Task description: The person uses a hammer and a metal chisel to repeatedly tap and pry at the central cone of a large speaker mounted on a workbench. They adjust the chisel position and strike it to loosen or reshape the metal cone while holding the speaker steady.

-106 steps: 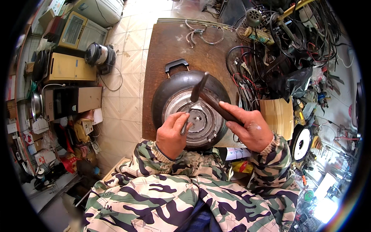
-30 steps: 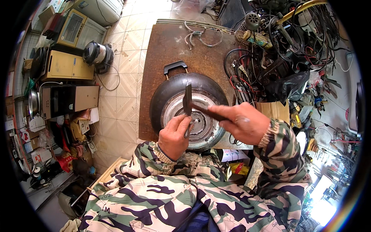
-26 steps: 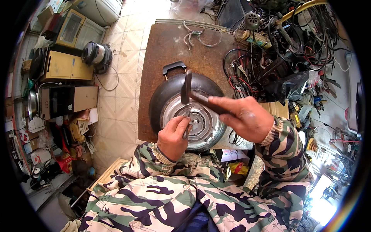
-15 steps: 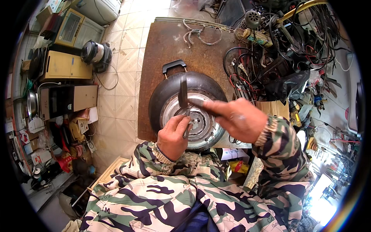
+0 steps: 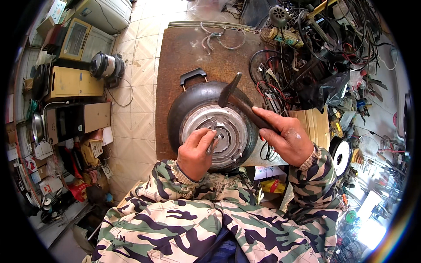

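Observation:
A dark round pan (image 5: pixel 177 116) with a black side handle (image 5: pixel 193 76) lies bottom up on the brown table, and a silvery ringed metal disc (image 5: pixel 191 124) sits at its centre. My left hand (image 5: pixel 195 153) is closed over the near left part of the disc, pinching a slim metal tool (image 5: pixel 213 143) against its middle. What the tool's tip touches is partly hidden. My right hand (image 5: pixel 287 136) grips the handle of a hammer (image 5: pixel 251 113). Its dark head is raised over the pan's far right side, apart from the metal tool.
On the brown table (image 5: pixel 171 57), bent grey tubing (image 5: pixel 209 38) lies at the far edge. Tangled cables (image 5: pixel 274 79) and a cardboard piece (image 5: pixel 313 127) crowd the right side. A round appliance (image 5: pixel 103 65) stands on the tiled floor at left, near yellow cabinets (image 5: pixel 72 82).
The hammer has moved right and away from the metal tool, its head swinging outward with my right hand. My left hand keeps its pinch on the tool. The whole view has shifted slightly.

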A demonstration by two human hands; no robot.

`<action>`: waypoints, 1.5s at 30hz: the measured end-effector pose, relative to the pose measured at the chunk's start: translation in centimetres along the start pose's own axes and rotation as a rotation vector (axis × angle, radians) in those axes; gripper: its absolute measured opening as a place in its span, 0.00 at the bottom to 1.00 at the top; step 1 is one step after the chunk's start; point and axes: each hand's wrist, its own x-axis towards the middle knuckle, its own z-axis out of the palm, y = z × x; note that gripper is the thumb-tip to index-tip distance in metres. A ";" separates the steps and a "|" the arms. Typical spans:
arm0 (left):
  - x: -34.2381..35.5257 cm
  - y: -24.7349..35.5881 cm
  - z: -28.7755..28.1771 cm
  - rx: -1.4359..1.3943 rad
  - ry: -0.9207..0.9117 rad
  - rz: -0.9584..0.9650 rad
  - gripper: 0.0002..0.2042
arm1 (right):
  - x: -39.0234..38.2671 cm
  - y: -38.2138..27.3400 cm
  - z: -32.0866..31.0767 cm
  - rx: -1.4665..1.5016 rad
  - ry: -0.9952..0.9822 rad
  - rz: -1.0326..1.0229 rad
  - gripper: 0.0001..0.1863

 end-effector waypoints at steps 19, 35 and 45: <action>0.7 0.7 0.1 0.025 -0.085 0.020 0.15 | 0.9 0.9 0.7 -0.018 0.023 -0.181 0.26; 0.3 0.6 0.2 0.030 -0.109 0.049 0.16 | 1.4 1.3 -0.8 0.182 -0.065 0.087 0.26; 0.6 0.9 0.2 0.034 -0.139 0.042 0.16 | -0.2 1.5 -0.3 0.125 -0.058 0.041 0.28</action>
